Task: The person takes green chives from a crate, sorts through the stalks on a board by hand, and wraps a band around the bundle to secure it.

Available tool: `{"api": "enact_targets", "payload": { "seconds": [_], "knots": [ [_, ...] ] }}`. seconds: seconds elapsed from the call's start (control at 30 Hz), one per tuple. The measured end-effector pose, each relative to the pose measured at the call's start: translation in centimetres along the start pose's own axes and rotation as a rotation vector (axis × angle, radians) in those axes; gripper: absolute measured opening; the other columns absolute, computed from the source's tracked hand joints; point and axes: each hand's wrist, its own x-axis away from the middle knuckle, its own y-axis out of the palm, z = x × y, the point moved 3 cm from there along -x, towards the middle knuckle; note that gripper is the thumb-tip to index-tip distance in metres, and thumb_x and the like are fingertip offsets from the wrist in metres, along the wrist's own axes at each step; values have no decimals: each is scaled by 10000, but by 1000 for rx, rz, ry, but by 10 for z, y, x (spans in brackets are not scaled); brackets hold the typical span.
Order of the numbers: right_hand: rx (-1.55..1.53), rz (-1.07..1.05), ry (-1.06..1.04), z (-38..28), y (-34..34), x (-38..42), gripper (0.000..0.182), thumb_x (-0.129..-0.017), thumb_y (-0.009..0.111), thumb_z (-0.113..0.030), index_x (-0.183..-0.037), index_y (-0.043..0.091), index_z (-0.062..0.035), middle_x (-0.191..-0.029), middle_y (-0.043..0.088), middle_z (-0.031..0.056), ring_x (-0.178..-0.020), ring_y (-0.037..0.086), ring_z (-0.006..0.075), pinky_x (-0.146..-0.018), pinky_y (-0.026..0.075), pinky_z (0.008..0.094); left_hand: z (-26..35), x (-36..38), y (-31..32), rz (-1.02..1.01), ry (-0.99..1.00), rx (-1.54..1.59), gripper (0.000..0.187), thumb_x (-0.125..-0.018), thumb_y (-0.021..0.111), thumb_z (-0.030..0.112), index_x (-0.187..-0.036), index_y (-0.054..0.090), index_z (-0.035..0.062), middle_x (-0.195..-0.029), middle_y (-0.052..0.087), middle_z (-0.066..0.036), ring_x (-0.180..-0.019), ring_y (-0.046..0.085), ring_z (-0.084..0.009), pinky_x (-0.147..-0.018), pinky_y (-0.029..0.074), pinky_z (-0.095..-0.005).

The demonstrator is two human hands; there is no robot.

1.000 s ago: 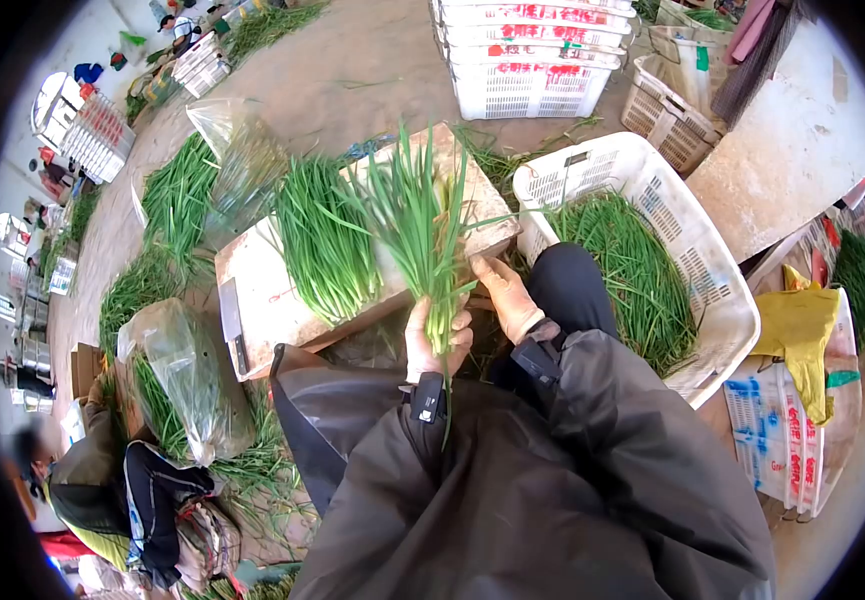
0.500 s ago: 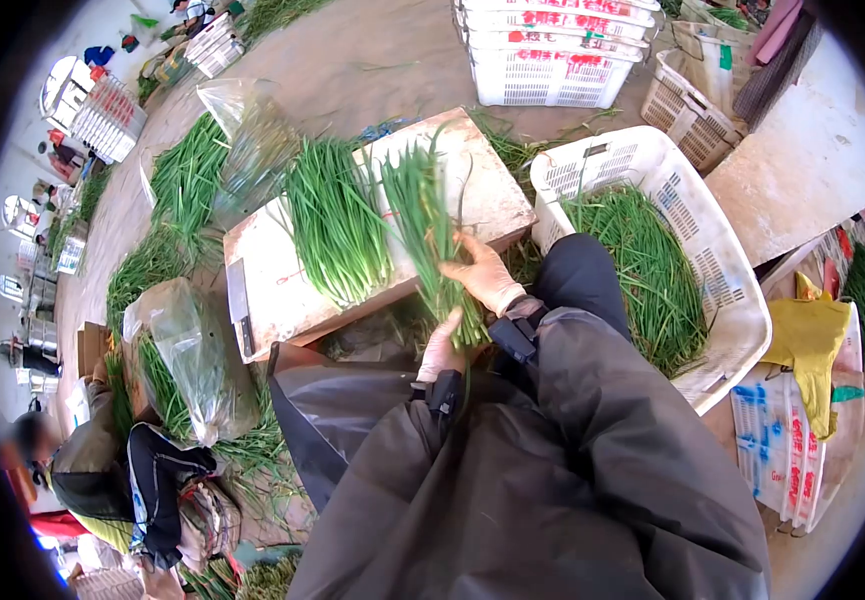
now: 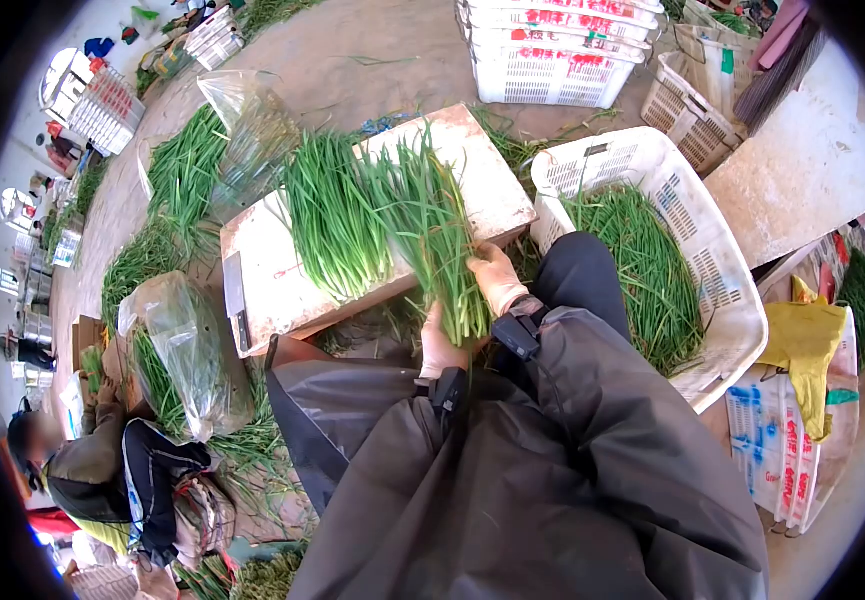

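A loose bunch of garlic chives (image 3: 430,225) is held in front of me, its leaves fanned over the white board (image 3: 327,325) and its pale stems toward my lap. My left hand (image 3: 441,345), in a light glove, closes around the lower left of the stems. Higher up, my gloved right hand (image 3: 497,277) grips the bunch's right side, its fingers partly hidden by the leaves. Beside the held bunch, a neat pile of chives (image 3: 332,225) rests on the board. At the board's left end lies a knife with a broad blade (image 3: 234,290).
Right of my knee stands a white basket (image 3: 742,290) of chives. Stacked white crates (image 3: 552,75) stand beyond the board. To the left are plastic bags (image 3: 192,360) and heaped chives (image 3: 187,160). A seated co-worker (image 3: 92,460) is at lower left, near a cardboard box (image 3: 90,340).
The held bunch has spread wider, its leaves now overlapping the pile. My right hand has shifted slightly right and down. At lower left, the co-worker's hands have come into view holding greens.
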Motion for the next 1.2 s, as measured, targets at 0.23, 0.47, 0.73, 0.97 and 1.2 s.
{"api": "enact_targets", "payload": {
  "seconds": [0.23,0.47,0.73,0.97,1.2],
  "knots": [
    [-230,-66,-137,-5,9,-1,422,-884,671,-20,-1298,601,13,-1186,677,112,-1051,638,207,-925,503,318,4,8,12,-103,27,43,613,-1011,384,605,-1389,564,157,-1378,608,-98,-1275,554,-326,-1074,403,-592],
    [-53,-33,-58,28,0,-18,348,-830,732,-27,-1169,665,18,-1044,710,104,-935,652,202,-879,512,320,-1,11,11,-104,18,-51,559,-997,493,606,-1328,590,167,-1261,653,-38,-1192,598,-271,-1002,472,-519],
    [-53,-26,-59,8,-8,-3,224,-835,771,-165,-964,759,18,-856,744,85,-818,671,178,-803,515,324,-1,-8,-25,11,-21,-170,375,-900,718,181,-1253,603,126,-1147,684,-46,-1086,641,-222,-958,532,-470],
    [464,26,-50,0,-23,-1,355,-926,720,-320,-975,756,30,-867,742,113,-822,660,195,-800,501,341,5,4,-9,-42,-28,-135,374,-944,550,225,-1265,581,35,-1193,670,-147,-1142,655,-318,-949,520,-517],
    [104,-153,-49,-6,-6,9,484,-857,772,-226,-1208,641,80,-1113,707,166,-991,667,241,-879,528,360,5,7,-1,-58,-50,-133,486,-991,467,340,-1381,541,60,-1317,638,-157,-1270,574,-362,-1050,427,-582]
  ]
}}
